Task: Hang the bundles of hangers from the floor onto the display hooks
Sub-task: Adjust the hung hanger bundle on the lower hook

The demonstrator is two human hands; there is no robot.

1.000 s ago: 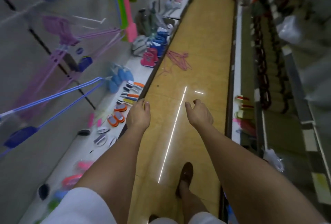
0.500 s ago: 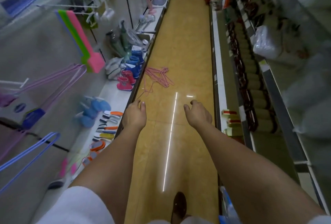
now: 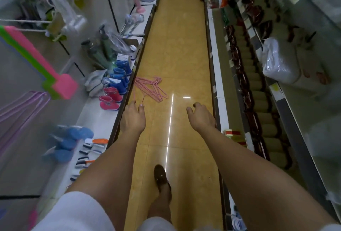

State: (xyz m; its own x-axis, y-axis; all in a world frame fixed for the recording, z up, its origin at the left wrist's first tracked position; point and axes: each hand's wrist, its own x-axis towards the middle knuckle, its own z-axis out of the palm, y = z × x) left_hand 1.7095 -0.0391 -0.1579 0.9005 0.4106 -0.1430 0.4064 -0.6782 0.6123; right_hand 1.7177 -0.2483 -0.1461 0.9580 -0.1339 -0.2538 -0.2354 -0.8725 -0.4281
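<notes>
At the far left, purple hangers (image 3: 22, 109) are seen hung on the wall display; their number cannot be counted through the blur. Above them, one pink and green flat item (image 3: 42, 64) is suspended from a white hook (image 3: 22, 21). On the left shelf (image 3: 96, 120), two pink boots (image 3: 109, 100) are stood in front of a group of blue boots (image 3: 120, 75), of which at least three can be made out. Nearer the camera, a row of small brushes (image 3: 88, 152) is laid out on the same shelf; an exact count cannot be given.

One bundle of pink hangers (image 3: 150, 87) is located on the yellow floor (image 3: 177, 46), just beside the base of the left shelf. The bundle lies beyond the left hand (image 3: 132, 118); in this view its trailing wire ends just ahead of the fingertips (image 3: 141, 108), but contact cannot be confirmed. The left hand is held with fingers loosely extended and nothing is gripped. The right hand (image 3: 201, 117) is held well apart from the bundle, to its right, with fingers loosely curled and nothing held.

One brown shoe (image 3: 162, 179) is placed on the floor between the two forearms. On the right shelving, one white plastic bag (image 3: 278, 62) is seen beside long rows of dark goods (image 3: 245, 90), uncounted.
</notes>
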